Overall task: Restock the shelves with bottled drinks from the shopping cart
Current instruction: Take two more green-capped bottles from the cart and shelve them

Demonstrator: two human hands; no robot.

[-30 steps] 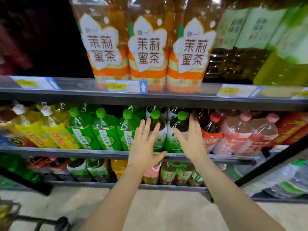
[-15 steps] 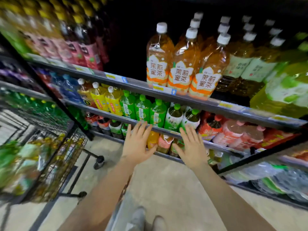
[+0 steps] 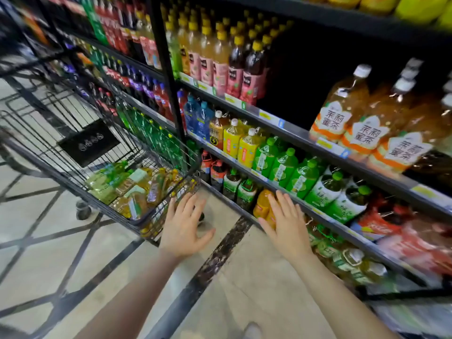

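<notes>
Shelves (image 3: 300,140): we have swung away from the green-tea row we faced a second ago; it now runs off to our right, fully faced, with large jasmine-tea bottles (image 3: 362,128) on the tier above.
Shopping cart (image 3: 168,211): new in view at our left, standing close to the shelf uprights, its near corner just beyond our left fingertips.
Bottled drinks (image 3: 137,187): the stock left to shelve lies on its side in the cart basket, amber and green bottles heaped together; blur hides the count.
Left hand (image 3: 183,228): released, fingers spread, holding nothing, just short of the cart rim.
Right hand (image 3: 286,228): also released and bare, fingers straight, hanging before the lower shelf edge.
Meaning: we judge one placement finished and the reach for the next bottle beginning.
</notes>
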